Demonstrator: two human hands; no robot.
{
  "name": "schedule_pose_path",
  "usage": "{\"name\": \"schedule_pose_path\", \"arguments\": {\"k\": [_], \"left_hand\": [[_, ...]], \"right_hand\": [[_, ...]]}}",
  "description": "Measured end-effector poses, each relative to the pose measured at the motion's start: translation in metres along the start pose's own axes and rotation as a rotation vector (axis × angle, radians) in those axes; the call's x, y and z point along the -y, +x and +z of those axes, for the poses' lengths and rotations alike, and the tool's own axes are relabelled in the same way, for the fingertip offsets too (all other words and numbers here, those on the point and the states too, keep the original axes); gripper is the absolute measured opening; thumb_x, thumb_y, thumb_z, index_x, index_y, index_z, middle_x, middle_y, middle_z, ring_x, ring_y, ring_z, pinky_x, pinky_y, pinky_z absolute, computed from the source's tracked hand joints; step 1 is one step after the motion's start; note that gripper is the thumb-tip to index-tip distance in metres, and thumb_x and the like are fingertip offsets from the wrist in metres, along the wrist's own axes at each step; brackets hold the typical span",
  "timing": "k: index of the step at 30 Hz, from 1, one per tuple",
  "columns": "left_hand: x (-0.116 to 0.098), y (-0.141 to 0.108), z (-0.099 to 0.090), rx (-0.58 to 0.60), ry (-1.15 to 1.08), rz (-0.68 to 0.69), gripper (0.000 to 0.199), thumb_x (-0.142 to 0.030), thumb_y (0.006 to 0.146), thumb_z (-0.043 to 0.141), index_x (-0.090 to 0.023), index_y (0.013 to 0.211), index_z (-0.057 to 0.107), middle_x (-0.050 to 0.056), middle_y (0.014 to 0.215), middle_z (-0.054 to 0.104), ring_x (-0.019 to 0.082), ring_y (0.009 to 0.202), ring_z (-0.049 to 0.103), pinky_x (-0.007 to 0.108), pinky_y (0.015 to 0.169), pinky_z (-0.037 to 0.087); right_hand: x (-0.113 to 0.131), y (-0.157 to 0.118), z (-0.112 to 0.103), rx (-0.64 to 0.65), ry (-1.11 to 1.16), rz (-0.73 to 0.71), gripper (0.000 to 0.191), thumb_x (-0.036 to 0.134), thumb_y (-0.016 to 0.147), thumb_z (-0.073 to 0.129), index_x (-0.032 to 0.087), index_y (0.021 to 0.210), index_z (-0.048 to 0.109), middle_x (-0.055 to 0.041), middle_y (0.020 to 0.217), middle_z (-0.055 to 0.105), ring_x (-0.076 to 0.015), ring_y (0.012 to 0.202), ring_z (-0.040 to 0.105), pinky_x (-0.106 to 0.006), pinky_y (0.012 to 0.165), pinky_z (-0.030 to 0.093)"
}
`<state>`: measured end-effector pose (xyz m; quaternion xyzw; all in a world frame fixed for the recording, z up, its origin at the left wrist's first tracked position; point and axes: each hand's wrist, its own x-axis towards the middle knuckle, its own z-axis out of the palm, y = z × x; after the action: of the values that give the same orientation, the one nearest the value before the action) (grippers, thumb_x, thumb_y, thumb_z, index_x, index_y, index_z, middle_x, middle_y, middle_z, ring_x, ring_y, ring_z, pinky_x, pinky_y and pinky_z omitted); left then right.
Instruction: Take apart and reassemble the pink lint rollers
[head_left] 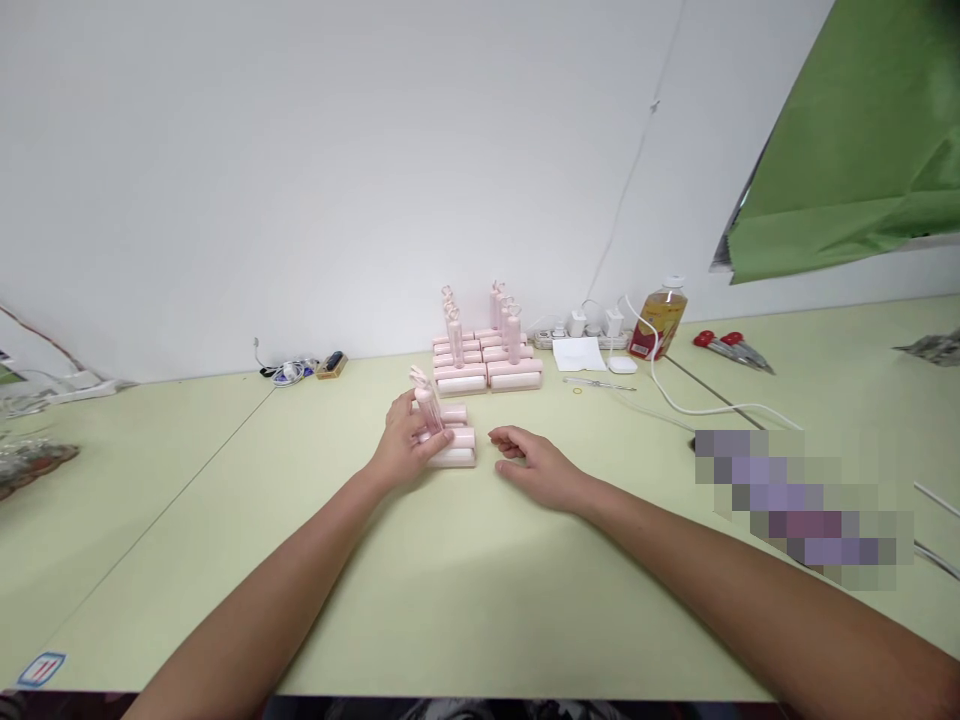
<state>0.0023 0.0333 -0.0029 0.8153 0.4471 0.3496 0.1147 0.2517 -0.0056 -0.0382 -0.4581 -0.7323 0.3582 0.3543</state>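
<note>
My left hand is closed around a pink lint roller. Its white roll faces me, and its clear upright handle has a cord loop on top. Directly behind it lies a second pink piece, mostly hidden. To the right, my right hand hovers low over the table with thumb and fingers apart, nothing between them and not touching the roller. Farther back, several similar pink lint rollers stand in two rows with their handles up.
At the back right are a power strip with plugs, white paper, a bottle, red-handled tools and a thin metal tool. A white cable crosses there. Coiled cable lies back left. A blurred-out object sits right.
</note>
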Motion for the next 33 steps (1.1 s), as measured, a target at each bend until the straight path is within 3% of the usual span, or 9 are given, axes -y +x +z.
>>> {"name": "schedule_pose_path", "arguments": {"k": [7,13,19,24,27,30,33], "left_hand": [[0.0,-0.003,-0.008,-0.058,-0.114,-0.044,0.023,-0.043,0.083,0.061,-0.021,0.079,0.069,0.009,0.128,0.052,0.029,0.122,0.048,0.046,0.102,0.041],[0.006,0.003,-0.014,0.012,-0.081,-0.057,0.022,-0.042,0.084,0.058,-0.023,0.084,0.069,0.007,0.12,0.057,0.027,0.119,0.051,0.041,0.1,0.043],[0.006,0.0,-0.013,0.004,-0.055,-0.046,0.022,-0.041,0.083,0.058,-0.023,0.085,0.071,0.008,0.119,0.057,0.027,0.117,0.051,0.042,0.098,0.044],[-0.021,-0.007,-0.012,-0.143,-0.143,-0.058,0.023,-0.042,0.081,0.06,-0.022,0.073,0.066,0.007,0.098,0.062,0.025,0.105,0.057,0.04,0.091,0.048],[-0.047,-0.013,-0.006,-0.194,-0.275,-0.093,0.024,-0.046,0.083,0.057,-0.023,0.08,0.065,0.005,0.091,0.065,0.024,0.096,0.061,0.039,0.088,0.049],[-0.065,-0.02,0.005,-0.152,-0.434,-0.152,0.026,-0.049,0.082,0.058,-0.025,0.083,0.065,0.004,0.089,0.067,0.022,0.086,0.063,0.036,0.08,0.05],[-0.069,-0.026,0.016,-0.079,-0.595,-0.238,0.031,-0.053,0.078,0.062,-0.023,0.084,0.068,0.005,0.088,0.069,0.022,0.08,0.064,0.034,0.074,0.051]], "right_hand": [[0.0,0.001,-0.001,0.001,-0.006,-0.001,0.036,0.025,0.084,0.059,0.021,0.12,0.056,-0.0095,0.123,0.061,-0.0217,0.111,0.059,-0.042,0.097,0.046],[-0.002,0.001,-0.001,0.004,-0.009,0.007,0.035,0.025,0.084,0.059,0.022,0.119,0.058,-0.0089,0.122,0.062,-0.0222,0.11,0.059,-0.043,0.098,0.046],[-0.001,0.001,-0.001,0.004,-0.013,0.011,0.035,0.026,0.084,0.06,0.021,0.119,0.059,-0.0092,0.123,0.061,-0.0229,0.11,0.06,-0.043,0.097,0.047],[0.002,-0.002,-0.004,0.1,0.061,-0.034,0.054,0.037,0.081,0.067,0.02,0.129,0.052,-0.0116,0.132,0.055,-0.0265,0.119,0.053,-0.046,0.103,0.041],[0.009,-0.006,-0.001,0.169,0.191,-0.141,0.069,0.047,0.075,0.072,0.019,0.132,0.048,-0.0111,0.126,0.057,-0.0262,0.114,0.054,-0.043,0.098,0.043],[0.02,-0.009,0.004,0.157,0.423,-0.15,0.067,0.056,0.072,0.072,0.017,0.122,0.051,-0.0085,0.107,0.063,-0.0231,0.097,0.059,-0.035,0.081,0.049],[0.03,-0.011,0.006,0.118,0.54,-0.089,0.059,0.057,0.069,0.073,0.018,0.108,0.054,-0.005,0.094,0.065,-0.0214,0.087,0.06,-0.033,0.075,0.049]]}}
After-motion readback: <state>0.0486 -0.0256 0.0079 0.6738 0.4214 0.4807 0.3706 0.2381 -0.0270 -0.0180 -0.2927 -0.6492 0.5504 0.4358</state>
